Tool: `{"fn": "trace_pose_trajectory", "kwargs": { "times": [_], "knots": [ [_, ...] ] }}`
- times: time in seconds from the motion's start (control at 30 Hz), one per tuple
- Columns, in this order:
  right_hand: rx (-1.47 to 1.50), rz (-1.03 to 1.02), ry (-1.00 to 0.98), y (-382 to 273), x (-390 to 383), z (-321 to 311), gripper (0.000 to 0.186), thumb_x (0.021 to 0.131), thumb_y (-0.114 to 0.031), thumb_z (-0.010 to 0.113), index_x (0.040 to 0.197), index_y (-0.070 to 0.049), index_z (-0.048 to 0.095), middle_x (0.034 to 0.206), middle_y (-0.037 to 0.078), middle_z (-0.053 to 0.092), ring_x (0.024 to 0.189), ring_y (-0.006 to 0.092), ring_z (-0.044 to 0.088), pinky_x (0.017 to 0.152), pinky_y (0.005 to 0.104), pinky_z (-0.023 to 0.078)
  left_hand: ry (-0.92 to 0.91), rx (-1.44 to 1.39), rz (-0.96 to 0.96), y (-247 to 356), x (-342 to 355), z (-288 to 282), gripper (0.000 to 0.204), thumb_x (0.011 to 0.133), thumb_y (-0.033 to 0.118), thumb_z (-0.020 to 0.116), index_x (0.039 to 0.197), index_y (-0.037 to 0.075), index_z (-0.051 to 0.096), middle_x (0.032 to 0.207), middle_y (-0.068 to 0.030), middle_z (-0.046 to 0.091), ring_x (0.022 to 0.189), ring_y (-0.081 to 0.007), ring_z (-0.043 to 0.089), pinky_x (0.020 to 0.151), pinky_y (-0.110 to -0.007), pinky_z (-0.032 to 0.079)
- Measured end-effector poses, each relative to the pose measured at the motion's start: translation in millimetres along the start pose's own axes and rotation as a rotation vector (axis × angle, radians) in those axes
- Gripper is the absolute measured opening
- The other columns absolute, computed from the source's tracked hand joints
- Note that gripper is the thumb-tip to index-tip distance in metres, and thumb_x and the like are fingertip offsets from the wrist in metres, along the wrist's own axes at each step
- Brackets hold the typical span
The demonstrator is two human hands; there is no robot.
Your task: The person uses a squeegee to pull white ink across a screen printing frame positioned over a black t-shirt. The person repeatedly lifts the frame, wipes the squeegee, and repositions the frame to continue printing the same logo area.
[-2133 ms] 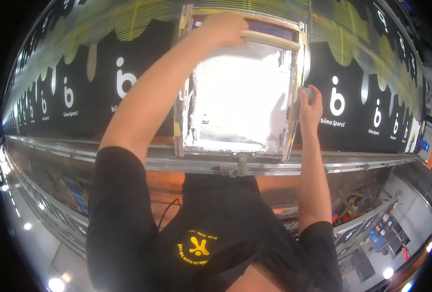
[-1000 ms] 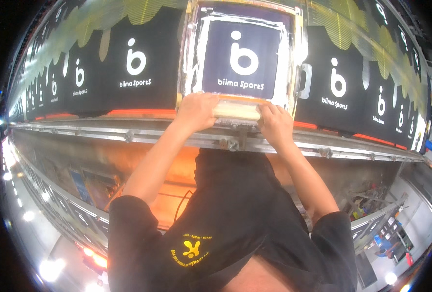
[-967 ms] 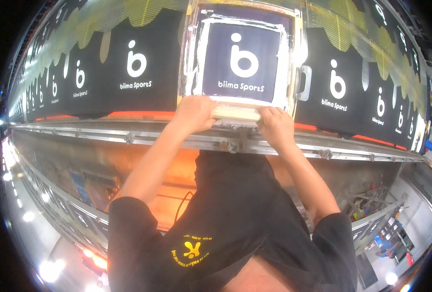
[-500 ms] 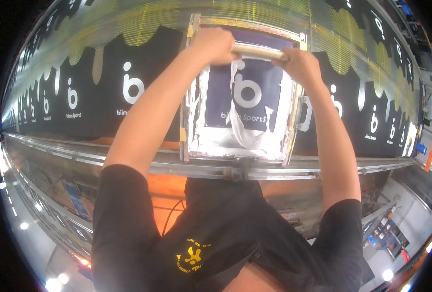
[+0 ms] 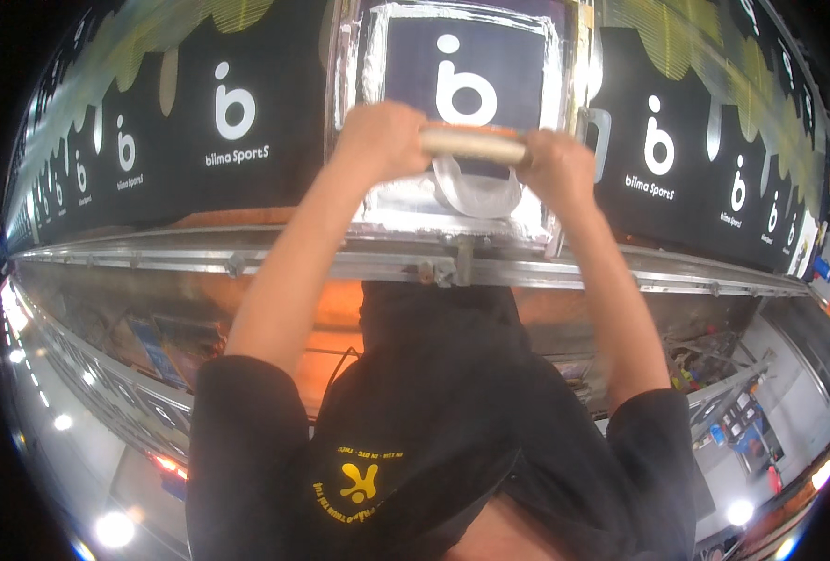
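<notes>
With both fists I grip a screen-printing squeegee (image 5: 474, 145) by its pale bar handle. My left hand (image 5: 383, 142) wraps its left end, and my right hand (image 5: 559, 166) wraps its right end. Beneath lies a printing screen (image 5: 557, 84) in a metal frame, with a white logo showing through its dark mesh. The squeegee crosses the screen's nearer half, just below the big round shape. White ink (image 5: 480, 192) lies in a curved smear on the near part of the screen. The squeegee's blade is mostly hidden behind the handle and hands.
Black garment panels with white logos lie in a row to the left (image 5: 176, 131) and right (image 5: 681, 140). A metal rail (image 5: 331, 257) runs along the table's near edge. A grey handle (image 5: 600, 140) sticks out from the screen frame's right side.
Both hands have pulled the squeegee from the screen's far end toward me. The ink streaks over the logo area have gone from the mesh. The whole view has shifted, putting the screen higher.
</notes>
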State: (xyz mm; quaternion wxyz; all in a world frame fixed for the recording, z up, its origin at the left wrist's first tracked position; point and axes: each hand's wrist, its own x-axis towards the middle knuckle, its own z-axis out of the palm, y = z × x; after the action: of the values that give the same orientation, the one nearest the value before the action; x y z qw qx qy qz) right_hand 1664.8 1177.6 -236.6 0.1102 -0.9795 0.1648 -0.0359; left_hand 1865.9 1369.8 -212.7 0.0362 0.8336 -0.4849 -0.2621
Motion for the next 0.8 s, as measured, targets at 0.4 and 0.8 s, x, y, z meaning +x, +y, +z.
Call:
{"fn": "trace_pose_trajectory", "kwargs": {
  "times": [0.4, 0.8],
  "knots": [
    [0.105, -0.055, 0.034, -29.5, -80.3, -4.9, 0.021, 0.075, -0.016, 0.086, 0.093, -0.012, 0.075, 0.086, 0.002, 0.074, 0.081, 0.0246, 0.070, 0.071, 0.0398, 0.056, 0.077, 0.050, 0.099, 20.1, -79.4, 49.8, 0.023, 0.080, 0.031, 0.076, 0.091, 0.011, 0.078, 0.087, -0.0116, 0.075, 0.088, -0.0344, 0.073, 0.075, -0.048, 0.057],
    [0.069, 0.101, -0.045, 26.6, 132.3, -53.7, 0.037, 0.085, -0.049, 0.084, 0.086, -0.014, 0.075, 0.077, 0.009, 0.074, 0.076, 0.0329, 0.074, 0.067, 0.0457, 0.057, 0.113, 0.118, 0.092, -31.3, 93.8, -97.7, 0.037, 0.085, 0.053, 0.076, 0.089, 0.017, 0.084, 0.085, -0.0129, 0.078, 0.081, -0.0360, 0.075, 0.073, -0.048, 0.059]
  ]
}}
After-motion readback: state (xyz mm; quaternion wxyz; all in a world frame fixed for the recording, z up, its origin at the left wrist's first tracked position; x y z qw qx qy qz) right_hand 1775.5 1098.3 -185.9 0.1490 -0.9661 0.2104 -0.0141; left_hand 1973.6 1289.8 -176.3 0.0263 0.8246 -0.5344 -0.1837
